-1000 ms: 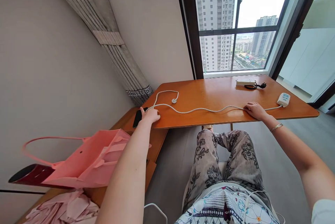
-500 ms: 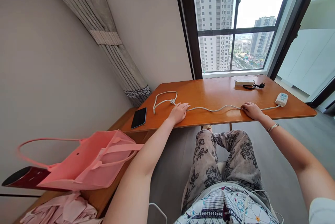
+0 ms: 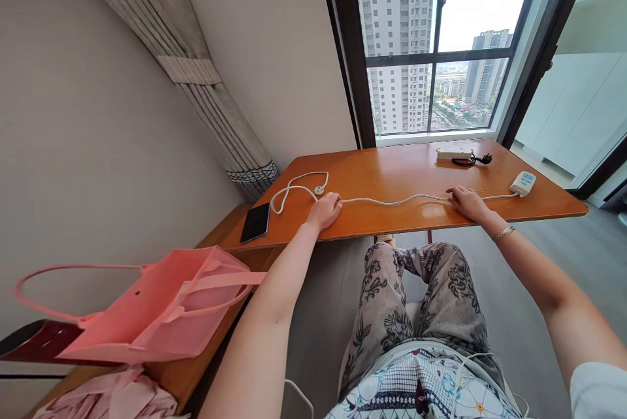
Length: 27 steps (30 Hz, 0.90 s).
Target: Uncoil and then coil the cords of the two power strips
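Observation:
A white extension cord [image 3: 401, 202] runs across the brown table, nearly straight between my hands. My left hand [image 3: 325, 211] is closed around it near the table's front edge. Beyond that hand, the cord's loose end makes a loop, and its white plug [image 3: 319, 190] lies just behind my knuckles. My right hand [image 3: 468, 202] rests on the table with curled fingers over the cord, though its fingertips are partly hidden. To the right of it, the cord ends in a white socket block [image 3: 523, 184] lying on the table.
A black tablet or phone [image 3: 255, 223] lies at the left end of the table [image 3: 386, 174]. Near the back right is a white power strip [image 3: 454, 154] with a black plug lead [image 3: 473, 160]. A pink bag [image 3: 161, 308] stands at the left, beside pink cloth [image 3: 108, 396].
My left hand has closed on the cord from a flatter pose, and the loop and plug beside it have shifted. The cord between my hands looks a little straighter.

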Available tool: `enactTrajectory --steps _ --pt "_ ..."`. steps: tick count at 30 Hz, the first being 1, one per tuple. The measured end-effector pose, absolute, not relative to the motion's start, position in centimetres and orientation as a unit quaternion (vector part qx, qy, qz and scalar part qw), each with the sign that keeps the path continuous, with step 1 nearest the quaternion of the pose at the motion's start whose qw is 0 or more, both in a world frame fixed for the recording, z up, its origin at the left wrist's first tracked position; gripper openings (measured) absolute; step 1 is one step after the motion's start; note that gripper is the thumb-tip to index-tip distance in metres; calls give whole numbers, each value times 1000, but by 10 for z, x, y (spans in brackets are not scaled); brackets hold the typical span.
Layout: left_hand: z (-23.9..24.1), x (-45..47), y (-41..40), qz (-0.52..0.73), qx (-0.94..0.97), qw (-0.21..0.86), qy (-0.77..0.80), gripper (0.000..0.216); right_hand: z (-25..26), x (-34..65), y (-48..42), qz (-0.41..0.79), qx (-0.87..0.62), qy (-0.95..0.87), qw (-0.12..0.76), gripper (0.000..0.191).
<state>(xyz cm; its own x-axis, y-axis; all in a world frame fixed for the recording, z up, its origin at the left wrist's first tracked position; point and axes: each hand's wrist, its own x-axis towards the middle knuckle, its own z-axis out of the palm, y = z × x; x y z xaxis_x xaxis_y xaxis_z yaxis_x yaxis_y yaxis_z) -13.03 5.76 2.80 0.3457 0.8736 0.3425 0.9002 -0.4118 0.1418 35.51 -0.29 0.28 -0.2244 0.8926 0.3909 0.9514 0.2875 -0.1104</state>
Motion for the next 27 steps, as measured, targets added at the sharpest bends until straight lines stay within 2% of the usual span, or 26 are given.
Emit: enactTrajectory --steps 4,9,13,19,22,27 --pt "33 -137 59 -209 -769 52 -601 29 12 351 -8 -63 -547 -825 127 26" --pt "32 -141 61 -174 -763 81 -617 32 25 349 -17 -132 -576 -804 55 25" --pt "30 -135 61 -144 -763 65 -627 34 23 359 -15 -144 -648 -743 87 27" --pt "24 -119 61 -119 -755 52 -643 34 21 378 4 -26 -736 -661 145 36" --pt "21 -117 63 -132 -749 33 -649 30 25 386 18 18 -751 -637 174 43" --pt "26 -112 70 -215 -754 40 -620 26 28 398 52 4 -777 -596 201 42"
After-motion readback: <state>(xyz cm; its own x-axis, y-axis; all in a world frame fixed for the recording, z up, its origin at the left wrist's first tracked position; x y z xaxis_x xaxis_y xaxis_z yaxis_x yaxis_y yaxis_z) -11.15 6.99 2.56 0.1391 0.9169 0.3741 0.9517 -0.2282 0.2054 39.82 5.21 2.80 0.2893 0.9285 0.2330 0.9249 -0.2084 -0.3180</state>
